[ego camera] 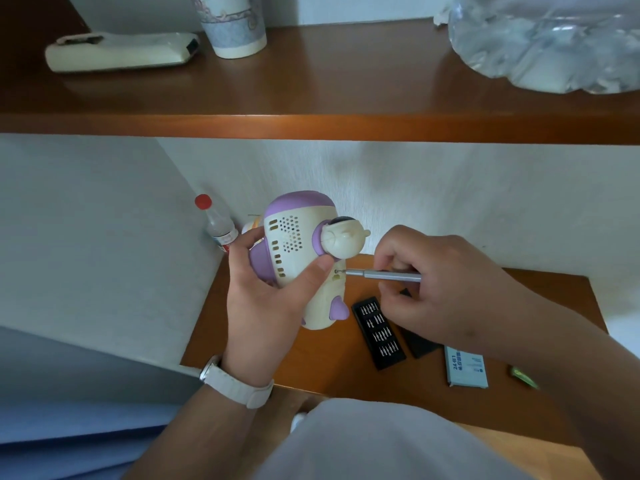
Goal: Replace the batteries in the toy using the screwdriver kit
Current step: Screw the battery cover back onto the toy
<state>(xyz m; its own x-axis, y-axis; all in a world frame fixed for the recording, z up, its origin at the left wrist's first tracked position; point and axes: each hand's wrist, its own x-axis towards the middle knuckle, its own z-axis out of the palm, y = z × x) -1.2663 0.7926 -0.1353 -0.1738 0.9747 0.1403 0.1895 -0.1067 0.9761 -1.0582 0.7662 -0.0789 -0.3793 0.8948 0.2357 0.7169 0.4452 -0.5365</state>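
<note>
A cream and purple toy (294,237) is held up above the wooden table, gripped from below and behind by my left hand (266,306), thumb pressed on its underside. My right hand (433,282) pinches a slim silver screwdriver (384,274) lying level, its tip set in a screw hole on the toy's base. On the table beneath lie the black bit tray (378,334) of the screwdriver kit, its dark lid (420,342) beside it, and the kit's pale blue box (465,367).
A small green object (523,375), too blurred to identify, lies at the table's right. A clear bottle with a red cap (216,223) stands in the back left corner. Above, a wooden shelf (311,123) carries a white remote, a paper cup and a large water jug.
</note>
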